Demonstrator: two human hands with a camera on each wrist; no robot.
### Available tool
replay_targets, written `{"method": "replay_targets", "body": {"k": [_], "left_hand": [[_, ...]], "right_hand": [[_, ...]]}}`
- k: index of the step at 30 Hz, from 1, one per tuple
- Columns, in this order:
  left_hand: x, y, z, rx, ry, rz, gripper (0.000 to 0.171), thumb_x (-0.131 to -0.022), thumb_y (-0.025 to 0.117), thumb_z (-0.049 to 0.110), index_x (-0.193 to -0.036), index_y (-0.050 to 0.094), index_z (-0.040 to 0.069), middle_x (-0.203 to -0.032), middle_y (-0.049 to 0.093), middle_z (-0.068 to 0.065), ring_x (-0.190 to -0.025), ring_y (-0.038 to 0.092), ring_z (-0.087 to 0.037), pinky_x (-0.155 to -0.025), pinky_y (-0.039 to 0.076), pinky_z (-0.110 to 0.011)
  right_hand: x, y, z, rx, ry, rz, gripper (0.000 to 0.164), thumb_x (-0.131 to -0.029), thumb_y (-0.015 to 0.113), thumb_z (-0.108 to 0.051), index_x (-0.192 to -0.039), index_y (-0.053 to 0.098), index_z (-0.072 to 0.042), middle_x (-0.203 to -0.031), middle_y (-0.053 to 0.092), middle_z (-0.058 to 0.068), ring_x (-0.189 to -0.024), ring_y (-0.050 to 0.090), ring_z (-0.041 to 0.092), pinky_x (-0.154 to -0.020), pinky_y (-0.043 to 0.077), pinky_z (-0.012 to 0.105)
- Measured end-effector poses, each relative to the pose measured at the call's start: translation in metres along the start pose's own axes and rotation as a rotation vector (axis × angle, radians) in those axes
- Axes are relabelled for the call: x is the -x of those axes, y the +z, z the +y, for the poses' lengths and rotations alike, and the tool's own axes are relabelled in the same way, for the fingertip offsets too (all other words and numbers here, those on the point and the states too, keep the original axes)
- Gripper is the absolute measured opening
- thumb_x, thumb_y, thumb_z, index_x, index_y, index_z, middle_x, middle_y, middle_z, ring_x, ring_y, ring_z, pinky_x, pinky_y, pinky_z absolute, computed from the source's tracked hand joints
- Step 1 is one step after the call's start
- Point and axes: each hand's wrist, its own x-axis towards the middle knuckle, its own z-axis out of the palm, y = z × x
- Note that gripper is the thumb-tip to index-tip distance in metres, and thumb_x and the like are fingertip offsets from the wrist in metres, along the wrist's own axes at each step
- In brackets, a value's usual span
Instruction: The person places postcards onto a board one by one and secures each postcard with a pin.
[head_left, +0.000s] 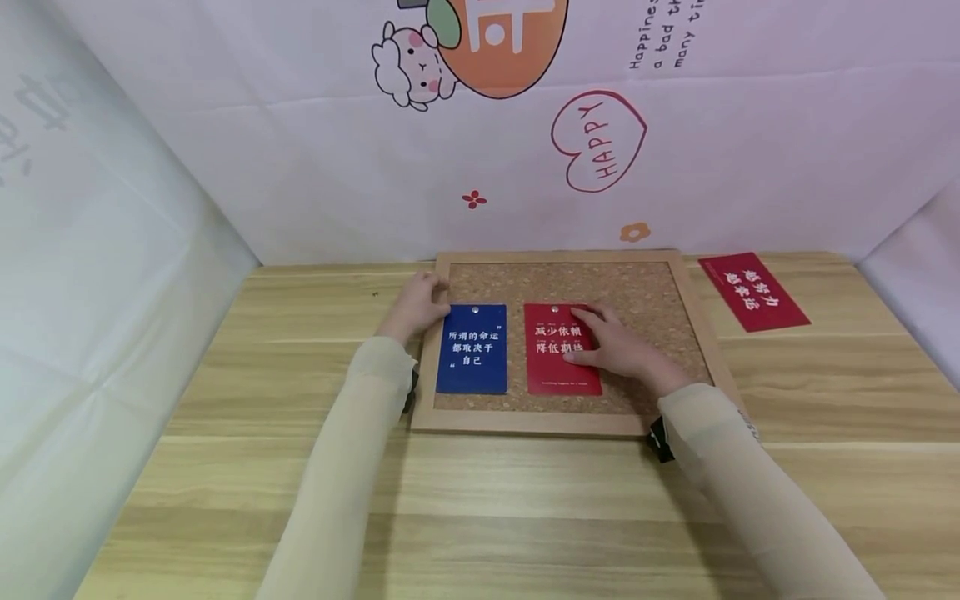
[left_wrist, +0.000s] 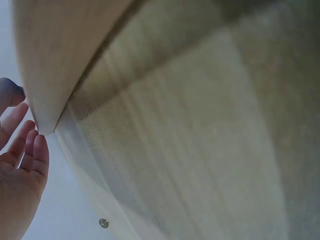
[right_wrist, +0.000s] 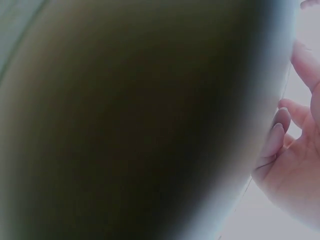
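On the corkboard [head_left: 517,282], our right hand [head_left: 618,346] spreads over the red card [head_left: 551,368]; at its left edge, our left hand [head_left: 415,307] curves loosely beside the blue card [head_left: 472,377]. Light, even pressure should keep these 2 flat.

pinned red card [head_left: 551,367] partly hidden, sleeves [head_left: 330,492] cropped

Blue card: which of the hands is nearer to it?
Left. The left hand is beside the upper left corner of the blue card; the right hand is farther right, partly over the pinned red card.
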Motion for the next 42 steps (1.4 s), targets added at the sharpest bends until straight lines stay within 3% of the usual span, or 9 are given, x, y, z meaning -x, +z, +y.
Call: {"method": "replay_targets", "body": {"k": [7, 27, 36, 42], "left_hand": [[-0.001, 0.004, -0.003, 0.028, -0.014, 0.002, 0.049, -0.093, 0.057, 0.014, -0.139, 0.044, 0.006, -0.15, 0.031, -0.014, -0.14, 0.03, -0.033, -0.118, 0.024, -0.046], [-0.003, 0.009, -0.01, 0.111, -0.065, -0.016, 0.048, -0.097, 0.052, 0.018, -0.143, 0.04, 0.012, -0.152, 0.025, -0.011, -0.143, 0.023, -0.031, -0.119, 0.021, -0.047], [-0.002, 0.01, -0.009, 0.131, -0.059, -0.011, 0.048, -0.096, 0.054, 0.015, -0.142, 0.041, 0.009, -0.15, 0.026, -0.013, -0.142, 0.025, -0.031, -0.119, 0.021, -0.046], [-0.003, 0.01, -0.009, 0.141, -0.063, -0.009, 0.049, -0.095, 0.054, 0.015, -0.142, 0.041, 0.01, -0.15, 0.027, -0.013, -0.142, 0.027, -0.031, -0.119, 0.021, -0.046]], "right_hand": [[-0.003, -0.001, 0.0, 0.008, -0.013, 0.002, 0.082, -0.091, 0.062, -0.036, -0.153, 0.017, -0.006, -0.157, 0.001, 0.024, -0.142, 0.012, 0.05, -0.108, 0.026, 0.067], [-0.002, -0.016, -0.001, -0.035, -0.068, -0.06, 0.075, -0.092, 0.062, -0.03, -0.149, 0.025, 0.001, -0.152, 0.012, 0.029, -0.138, 0.021, 0.05, -0.108, 0.027, 0.066], [0.001, -0.026, 0.008, -0.168, -0.065, -0.038, 0.062, -0.096, 0.056, -0.031, -0.146, 0.034, -0.002, -0.153, 0.024, 0.026, -0.14, 0.022, 0.048, -0.108, 0.028, 0.065], [0.009, -0.046, 0.023, -0.198, -0.059, 0.055, 0.055, -0.1, 0.049, -0.028, -0.145, 0.034, -0.001, -0.149, 0.033, 0.027, -0.132, 0.037, 0.047, -0.101, 0.041, 0.06]]}}
